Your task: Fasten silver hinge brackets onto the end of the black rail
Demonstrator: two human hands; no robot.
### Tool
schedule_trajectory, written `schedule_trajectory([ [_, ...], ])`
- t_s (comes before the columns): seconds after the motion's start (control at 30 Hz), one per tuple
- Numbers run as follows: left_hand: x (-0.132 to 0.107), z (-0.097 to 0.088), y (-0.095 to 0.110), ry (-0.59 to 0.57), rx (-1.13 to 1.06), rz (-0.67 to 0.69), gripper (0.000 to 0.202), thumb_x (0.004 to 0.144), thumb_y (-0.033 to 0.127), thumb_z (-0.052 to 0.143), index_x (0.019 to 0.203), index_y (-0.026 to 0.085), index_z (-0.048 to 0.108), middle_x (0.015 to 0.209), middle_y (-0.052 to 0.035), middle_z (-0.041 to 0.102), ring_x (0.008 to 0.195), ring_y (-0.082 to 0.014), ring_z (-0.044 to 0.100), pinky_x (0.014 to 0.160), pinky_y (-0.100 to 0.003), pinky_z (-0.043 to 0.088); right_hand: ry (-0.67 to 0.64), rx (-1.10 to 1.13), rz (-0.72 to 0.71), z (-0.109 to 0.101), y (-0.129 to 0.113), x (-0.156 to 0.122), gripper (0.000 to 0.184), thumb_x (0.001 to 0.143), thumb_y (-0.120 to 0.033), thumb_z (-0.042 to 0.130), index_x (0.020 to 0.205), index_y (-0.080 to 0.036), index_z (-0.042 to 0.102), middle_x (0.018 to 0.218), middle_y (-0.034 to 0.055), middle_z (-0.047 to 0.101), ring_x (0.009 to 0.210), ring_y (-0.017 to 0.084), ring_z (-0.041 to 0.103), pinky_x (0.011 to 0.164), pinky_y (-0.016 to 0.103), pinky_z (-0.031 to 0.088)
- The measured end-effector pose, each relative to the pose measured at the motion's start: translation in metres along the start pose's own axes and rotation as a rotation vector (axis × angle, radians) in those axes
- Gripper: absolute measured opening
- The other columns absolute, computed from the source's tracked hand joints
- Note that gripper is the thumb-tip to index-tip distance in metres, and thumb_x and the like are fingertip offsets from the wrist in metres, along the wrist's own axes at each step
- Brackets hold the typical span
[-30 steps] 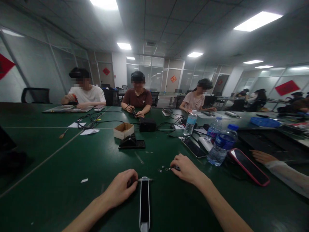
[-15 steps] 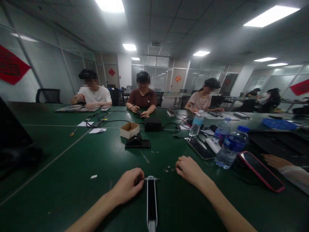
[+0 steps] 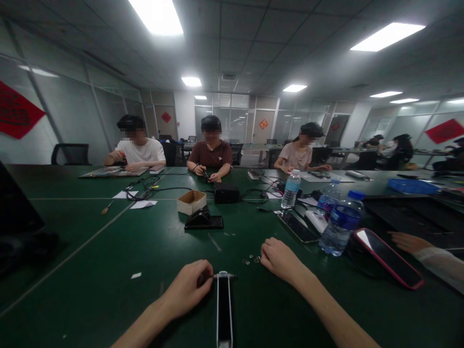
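My left hand (image 3: 190,286) pinches the left end of a thin metal rod (image 3: 229,276) that runs crosswise through the far end of a long, narrow bar (image 3: 224,309). The bar has a black face and a white frame and lies on the green table, pointing away from me. My right hand (image 3: 282,260) rests on the table with its fingers curled down and closed. Its fingertips are right beside several small metal rings (image 3: 248,262); whether one is between them is hidden.
Ahead lie a black stand (image 3: 203,221), an open cardboard box (image 3: 192,202) and a black box (image 3: 226,193). To the right are a phone (image 3: 297,227), water bottles (image 3: 340,224), a red-edged device (image 3: 389,258) and another person's hand (image 3: 409,241). Several people sit around the table.
My view has tilted up slightly. The right hand's fingertips have come closer to the small rings. My left hand keeps its pinch at the rod's end.
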State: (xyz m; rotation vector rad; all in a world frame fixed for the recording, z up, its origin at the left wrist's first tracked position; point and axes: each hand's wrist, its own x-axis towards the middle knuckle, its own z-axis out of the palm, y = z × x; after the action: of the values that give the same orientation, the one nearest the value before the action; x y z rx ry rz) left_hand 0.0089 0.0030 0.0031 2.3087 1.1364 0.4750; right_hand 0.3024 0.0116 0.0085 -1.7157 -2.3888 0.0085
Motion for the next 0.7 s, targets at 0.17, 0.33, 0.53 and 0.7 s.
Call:
schedule_trajectory([
  [0.17, 0.001, 0.001, -0.002, 0.021, 0.009, 0.017, 0.011, 0.088, 0.022, 0.049, 0.090, 0.017, 0.058, 0.083, -0.0007, 0.060, 0.070, -0.0137, 0.055, 0.063, -0.022, 0.042, -0.025, 0.170, 0.044, -0.006, -0.013, -0.004, 0.014, 0.088, -0.021, 0.045, 0.080, -0.018, 0.056, 0.084, 0.0058, 0.057, 0.072, 0.017, 0.052, 0.065, 0.030, 0.045],
  [0.33, 0.001, 0.002, 0.002, 0.029, 0.014, 0.014, 0.010, 0.085, 0.019, 0.049, 0.088, 0.017, 0.058, 0.081, -0.0006, 0.060, 0.068, -0.0140, 0.054, 0.061, -0.023, 0.042, -0.032, 0.264, -0.068, -0.008, -0.055, -0.009, 0.017, 0.092, -0.017, 0.037, 0.084, -0.018, 0.052, 0.086, 0.0050, 0.055, 0.075, 0.016, 0.051, 0.068, 0.029, 0.044],
  [0.53, 0.002, 0.003, 0.000, 0.034, 0.020, 0.016, 0.010, 0.084, 0.019, 0.050, 0.088, 0.018, 0.058, 0.080, -0.0009, 0.060, 0.069, -0.0146, 0.054, 0.061, -0.023, 0.043, -0.098, 0.422, -0.085, -0.003, -0.071, -0.009, 0.017, 0.096, -0.021, 0.037, 0.092, -0.018, 0.053, 0.092, 0.0045, 0.056, 0.079, 0.016, 0.054, 0.070, 0.028, 0.045],
  [0.7, 0.002, 0.003, -0.001, 0.028, 0.005, 0.019, 0.009, 0.084, 0.019, 0.049, 0.087, 0.018, 0.058, 0.079, 0.0000, 0.058, 0.068, -0.0144, 0.054, 0.061, -0.023, 0.042, -0.119, 0.526, -0.090, 0.000, -0.067, -0.010, 0.016, 0.095, -0.020, 0.042, 0.094, -0.017, 0.057, 0.094, 0.0050, 0.059, 0.084, 0.016, 0.056, 0.073, 0.028, 0.046],
])
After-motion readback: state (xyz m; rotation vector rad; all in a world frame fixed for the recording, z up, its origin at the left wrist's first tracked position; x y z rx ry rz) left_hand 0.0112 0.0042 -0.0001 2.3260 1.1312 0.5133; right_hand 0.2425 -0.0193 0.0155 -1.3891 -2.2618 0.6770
